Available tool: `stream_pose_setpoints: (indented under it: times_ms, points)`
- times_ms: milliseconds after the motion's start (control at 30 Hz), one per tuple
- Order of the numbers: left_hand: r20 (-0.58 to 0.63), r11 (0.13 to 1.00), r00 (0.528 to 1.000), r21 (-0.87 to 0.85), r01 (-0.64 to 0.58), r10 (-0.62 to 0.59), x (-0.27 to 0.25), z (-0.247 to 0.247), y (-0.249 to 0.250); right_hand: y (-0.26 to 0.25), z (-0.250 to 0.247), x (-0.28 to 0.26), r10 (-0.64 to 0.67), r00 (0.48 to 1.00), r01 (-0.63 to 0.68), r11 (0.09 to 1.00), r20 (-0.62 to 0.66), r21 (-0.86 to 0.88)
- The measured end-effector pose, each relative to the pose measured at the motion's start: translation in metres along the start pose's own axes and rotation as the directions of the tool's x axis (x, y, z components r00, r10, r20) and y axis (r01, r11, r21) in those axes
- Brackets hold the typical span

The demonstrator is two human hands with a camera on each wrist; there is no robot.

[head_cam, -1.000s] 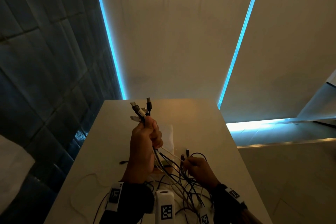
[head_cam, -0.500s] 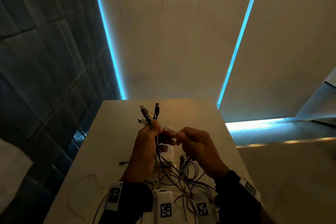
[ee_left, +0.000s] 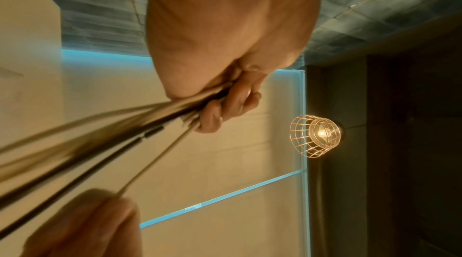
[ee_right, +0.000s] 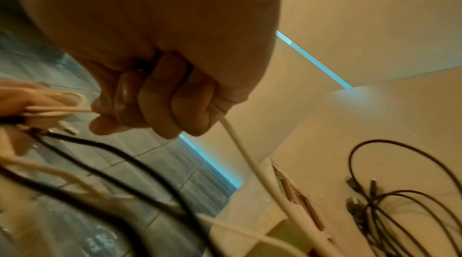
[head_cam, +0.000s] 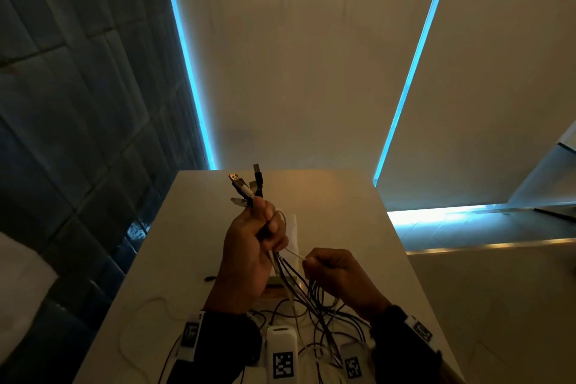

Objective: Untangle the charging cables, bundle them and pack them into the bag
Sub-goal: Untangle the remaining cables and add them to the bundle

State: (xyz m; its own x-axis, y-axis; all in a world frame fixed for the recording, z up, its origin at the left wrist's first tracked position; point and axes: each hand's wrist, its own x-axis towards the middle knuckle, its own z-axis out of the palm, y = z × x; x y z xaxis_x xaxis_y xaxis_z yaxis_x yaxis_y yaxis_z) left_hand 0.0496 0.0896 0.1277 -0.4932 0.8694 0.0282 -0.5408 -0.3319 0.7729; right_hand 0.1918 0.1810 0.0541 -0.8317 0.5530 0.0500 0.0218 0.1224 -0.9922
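My left hand [head_cam: 254, 246] is raised above the table and grips a bunch of black and white charging cables [head_cam: 299, 287]. Their plug ends [head_cam: 246, 185] stick up out of the fist. The loose lengths hang down in a tangle [head_cam: 324, 318] to the table. My right hand [head_cam: 335, 273] sits lower and to the right, fingers curled round one white cable [head_cam: 294, 254] that runs taut from the left fist. In the right wrist view that white cable [ee_right: 252, 164] leaves the right hand [ee_right: 160, 101] downward. The left wrist view shows the cables [ee_left: 140, 123] blurred below the left hand [ee_left: 225, 103].
The white table [head_cam: 343, 206] is narrow, with a dark tiled wall [head_cam: 78, 134] on its left. A thin white cable [head_cam: 140, 318] loops on the table at the left. A flat paper bag [head_cam: 293, 231] lies behind the hands. More dark cables [ee_right: 400, 202] lie on the table.
My right hand rose from the tangle to the left hand, took a white cable, and has now drawn it down and to the right. The left hand stayed raised, still holding the bunch.
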Motion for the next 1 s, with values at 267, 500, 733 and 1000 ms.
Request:
stream_pose_setpoints:
  times_ms: [267, 500, 733, 1000]
  points:
    - [0.001, 0.999, 1.000, 0.034, -0.024, 0.024, -0.001, -0.003, 0.001, 0.061, -0.009, 0.005, 0.044, 0.994, -0.062, 0.982, -0.104, -0.179]
    - [-0.014, 0.998, 0.999, 0.049, -0.031, 0.032, -0.003, -0.005, 0.003, 0.090, -0.007, 0.003, 0.099, 0.985, -0.125, 0.973, -0.139, -0.196]
    - [-0.027, 0.996, 0.999, 0.077, -0.039, 0.041, -0.005, -0.005, 0.008, 0.112, -0.012, -0.004, 0.187, 0.962, -0.228, 0.951, -0.199, -0.208]
    - [-0.101, 0.972, 0.995, 0.235, 0.023, 0.001, -0.001, -0.006, 0.007, 0.052, -0.015, 0.011, 0.144, 0.889, -0.223, 0.965, -0.435, -0.138]
